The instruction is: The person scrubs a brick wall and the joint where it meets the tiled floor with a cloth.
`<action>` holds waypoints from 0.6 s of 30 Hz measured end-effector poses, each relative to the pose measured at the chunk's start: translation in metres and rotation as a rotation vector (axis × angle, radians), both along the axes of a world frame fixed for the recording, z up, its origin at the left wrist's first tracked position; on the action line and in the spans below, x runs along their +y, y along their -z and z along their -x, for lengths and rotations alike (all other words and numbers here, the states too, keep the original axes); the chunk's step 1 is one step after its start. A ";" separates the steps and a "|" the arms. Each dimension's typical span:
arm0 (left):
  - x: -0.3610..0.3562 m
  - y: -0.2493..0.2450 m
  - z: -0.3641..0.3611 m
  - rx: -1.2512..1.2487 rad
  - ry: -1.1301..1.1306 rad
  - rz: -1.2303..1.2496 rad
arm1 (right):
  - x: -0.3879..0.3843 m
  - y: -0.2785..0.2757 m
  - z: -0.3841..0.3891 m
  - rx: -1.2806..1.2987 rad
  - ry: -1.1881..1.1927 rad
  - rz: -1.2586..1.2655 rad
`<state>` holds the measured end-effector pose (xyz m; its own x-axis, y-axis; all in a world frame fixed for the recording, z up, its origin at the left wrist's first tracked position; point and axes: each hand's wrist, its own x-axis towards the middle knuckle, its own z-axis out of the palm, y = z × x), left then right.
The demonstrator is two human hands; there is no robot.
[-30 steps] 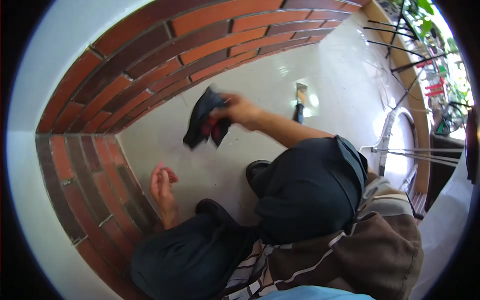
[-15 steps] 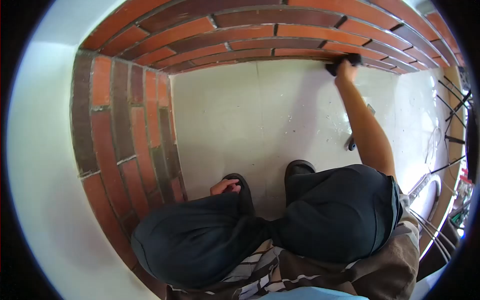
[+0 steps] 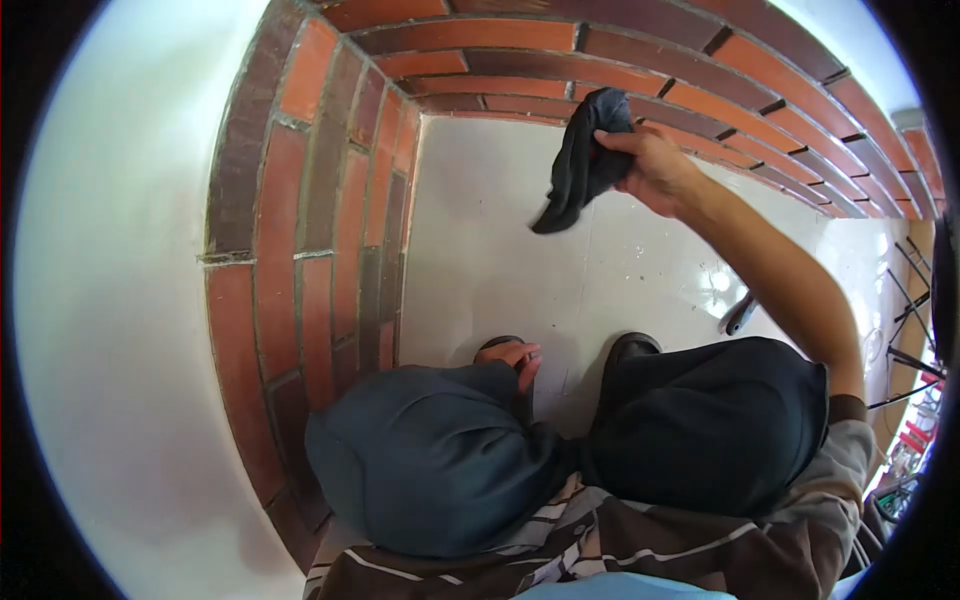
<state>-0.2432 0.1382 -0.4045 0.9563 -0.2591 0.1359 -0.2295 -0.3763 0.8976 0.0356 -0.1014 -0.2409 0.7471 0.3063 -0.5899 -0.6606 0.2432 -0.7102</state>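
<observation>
My right hand [image 3: 655, 165] grips a black cloth [image 3: 585, 160], its thumb pressed across the top edge. The cloth hangs in loose folds, raised off the floor in front of the brick wall [image 3: 520, 85]. Beyond my left knee, my left hand [image 3: 512, 355] shows in part above my shoe. Its visible fingers are apart and hold nothing, while the wrist is hidden behind the knee. Under the cloth lies the pale floor [image 3: 500, 240], dotted with small white specks.
A dark-handled tool [image 3: 740, 315] lies on the floor, partly covered by my right forearm. Another brick wall [image 3: 290, 250] closes in the left side, with a white surface [image 3: 120, 330] beside it. Thin black metal legs [image 3: 910, 290] stand at the far right.
My right hand has lifted the black cloth from the foot of the back wall and brought it left and closer. The camera view has shifted. My left hand stays near the knee.
</observation>
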 end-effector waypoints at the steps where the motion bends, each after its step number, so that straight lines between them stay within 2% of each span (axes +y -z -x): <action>1: 0.000 0.001 0.002 0.018 -0.010 -0.020 | -0.001 -0.012 -0.001 -0.009 -0.088 -0.007; 5: -0.001 0.002 0.003 0.065 -0.022 -0.074 | 0.028 -0.071 0.000 -0.148 -0.255 0.264; 8: 0.001 -0.010 0.001 0.074 -0.016 -0.080 | 0.063 -0.077 -0.020 -0.311 -0.405 0.450; 12: 0.003 -0.015 -0.001 0.063 -0.015 -0.092 | 0.123 -0.002 -0.060 -0.462 -0.274 0.596; 15: 0.003 -0.020 -0.003 0.076 -0.011 -0.103 | 0.169 0.056 -0.067 -0.454 -0.013 0.614; 18: -0.002 -0.013 -0.005 0.066 -0.020 -0.116 | 0.212 0.129 -0.065 -0.291 0.336 0.092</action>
<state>-0.2381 0.1365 -0.3918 0.9674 -0.2499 0.0424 -0.1624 -0.4824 0.8608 0.1011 0.1104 -0.3697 0.9350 -0.0257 -0.3536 -0.3249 0.3373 -0.8836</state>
